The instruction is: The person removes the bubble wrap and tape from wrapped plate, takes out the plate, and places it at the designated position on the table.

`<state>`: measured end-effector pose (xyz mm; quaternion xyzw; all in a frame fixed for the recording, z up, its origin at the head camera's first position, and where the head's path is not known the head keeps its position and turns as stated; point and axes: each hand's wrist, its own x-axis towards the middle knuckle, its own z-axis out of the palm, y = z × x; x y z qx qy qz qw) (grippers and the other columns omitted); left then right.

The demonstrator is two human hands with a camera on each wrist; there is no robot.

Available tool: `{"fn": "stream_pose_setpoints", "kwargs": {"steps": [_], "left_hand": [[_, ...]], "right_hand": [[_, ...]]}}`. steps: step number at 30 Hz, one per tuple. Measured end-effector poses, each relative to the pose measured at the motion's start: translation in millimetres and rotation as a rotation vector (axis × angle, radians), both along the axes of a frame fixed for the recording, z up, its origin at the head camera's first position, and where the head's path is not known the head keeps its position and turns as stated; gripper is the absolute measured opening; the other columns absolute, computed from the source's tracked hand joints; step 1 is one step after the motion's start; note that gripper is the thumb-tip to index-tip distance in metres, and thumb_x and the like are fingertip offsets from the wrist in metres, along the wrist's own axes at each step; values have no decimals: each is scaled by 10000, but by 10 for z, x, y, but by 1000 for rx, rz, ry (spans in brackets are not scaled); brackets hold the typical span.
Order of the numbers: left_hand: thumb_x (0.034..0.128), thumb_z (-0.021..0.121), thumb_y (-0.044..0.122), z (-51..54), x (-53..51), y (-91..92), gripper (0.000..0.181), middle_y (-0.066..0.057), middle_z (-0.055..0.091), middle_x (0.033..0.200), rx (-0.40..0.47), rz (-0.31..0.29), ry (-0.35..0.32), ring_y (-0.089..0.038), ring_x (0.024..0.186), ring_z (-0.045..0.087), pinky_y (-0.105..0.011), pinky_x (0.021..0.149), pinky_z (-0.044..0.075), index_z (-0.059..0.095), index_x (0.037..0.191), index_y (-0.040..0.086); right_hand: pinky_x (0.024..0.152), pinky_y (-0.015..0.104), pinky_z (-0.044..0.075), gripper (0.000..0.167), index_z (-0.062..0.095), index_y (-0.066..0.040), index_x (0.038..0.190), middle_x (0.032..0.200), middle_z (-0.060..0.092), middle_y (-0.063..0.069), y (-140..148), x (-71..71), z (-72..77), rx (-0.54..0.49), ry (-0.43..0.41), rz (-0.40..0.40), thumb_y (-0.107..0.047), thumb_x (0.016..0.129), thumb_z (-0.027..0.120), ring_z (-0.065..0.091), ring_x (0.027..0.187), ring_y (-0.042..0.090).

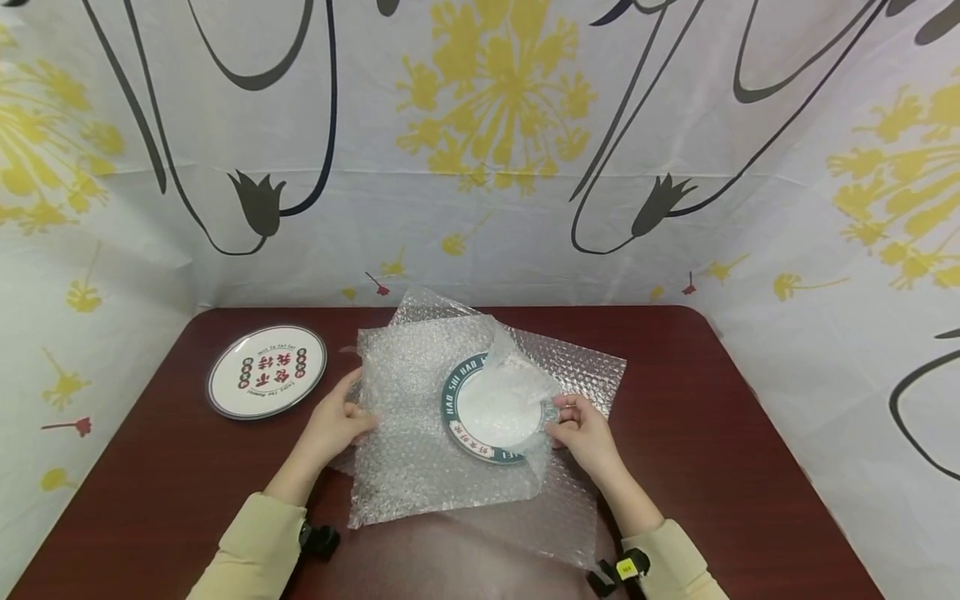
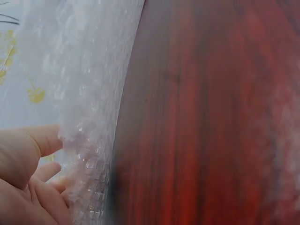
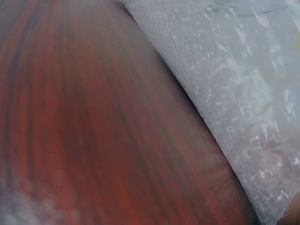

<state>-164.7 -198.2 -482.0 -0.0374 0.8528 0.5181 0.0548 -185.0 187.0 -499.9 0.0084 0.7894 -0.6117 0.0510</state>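
Observation:
A round plate [image 1: 491, 408] with a teal lettered rim lies within a bubble wrap sheet [image 1: 405, 417], whose folded-over part covers some of its face. My left hand [image 1: 341, 425] pinches the sheet's left edge. In the left wrist view, that hand's thumb and fingers [image 2: 49, 140] meet the bubble wrap [image 2: 89, 93]. At the plate's right rim, my right hand [image 1: 587, 433] grips plate and wrap together between thumb and fingers. The right wrist view shows mostly bubble wrap [image 3: 225, 84], with a sliver of hand at the lower right corner.
Under the wrapped plate, a second bubble wrap sheet [image 1: 577, 367] spreads on the dark red wooden table [image 1: 705, 433]. Another white plate [image 1: 267, 371] with red and dark lettering lies at the back left. Behind the table hangs a flower-patterned cloth [image 1: 480, 233].

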Motion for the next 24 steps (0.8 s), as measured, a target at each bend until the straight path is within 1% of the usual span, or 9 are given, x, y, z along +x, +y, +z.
{"fn": "stream_pose_setpoints", "kwargs": {"steps": [5,8,10,16,20,24], "left_hand": [[816,690,37,-4,-11,17,868,-40,570,595,-139,-25,18,-179,506,533,-310,478,467,203,1529,120],[798,696,33,-11,-15,37,861,-33,552,597,-192,-34,27,-170,508,517,-307,476,460,231,1520,95],[792,697,26,-10,-19,53,825,-25,537,593,-224,-45,39,-161,508,505,-305,481,458,279,1501,67],[782,709,30,8,-41,85,688,-34,500,592,-302,-72,57,-161,506,478,-305,471,440,437,1413,17],[782,707,38,23,-46,94,639,-34,499,588,-332,-80,39,-158,503,471,-295,468,429,478,1377,-5],[797,700,41,29,-58,103,602,-29,503,586,-371,-106,28,-155,507,470,-297,485,434,493,1359,-23]], "right_hand": [[569,303,548,366,540,42,1143,844,580,145,-8,0,-4,-10,12,-1,66,812,694,577,610,167],[570,303,550,365,541,45,1140,840,580,145,-8,-4,-13,-12,13,1,70,810,694,577,605,165],[571,304,550,365,541,45,1139,838,580,143,-5,-7,-21,-13,13,0,72,809,693,577,603,165],[562,308,548,357,543,42,1132,832,578,136,0,-17,-42,-8,24,-3,77,808,688,573,596,164],[561,308,548,353,546,42,1130,831,577,134,5,-14,-50,-11,27,2,80,808,684,574,595,160],[560,310,550,355,561,30,1131,824,580,137,13,-7,-46,-8,41,8,87,802,682,577,591,166]]}}
